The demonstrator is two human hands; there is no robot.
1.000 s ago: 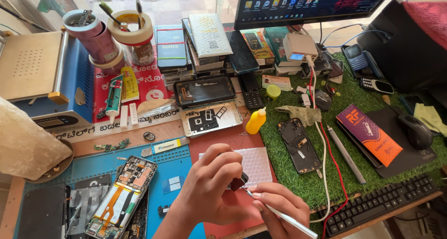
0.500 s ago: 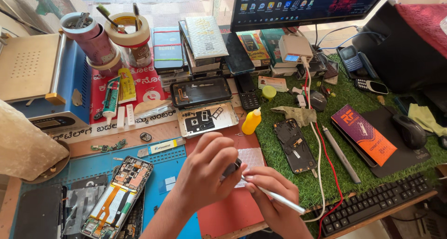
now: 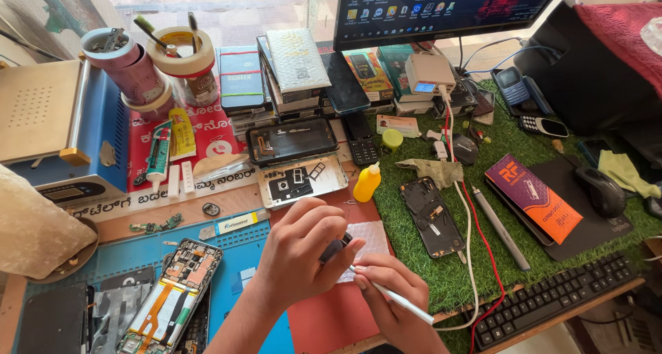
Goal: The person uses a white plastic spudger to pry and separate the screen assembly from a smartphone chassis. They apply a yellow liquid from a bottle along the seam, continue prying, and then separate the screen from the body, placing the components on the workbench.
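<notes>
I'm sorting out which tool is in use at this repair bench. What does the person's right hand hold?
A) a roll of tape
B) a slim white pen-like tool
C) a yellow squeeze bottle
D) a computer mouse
B: the right hand grips a slim white pen-like tool, its tip pointing toward the small dark part pinched in the left hand; the yellow squeeze bottle stands untouched on the mat.
</notes>
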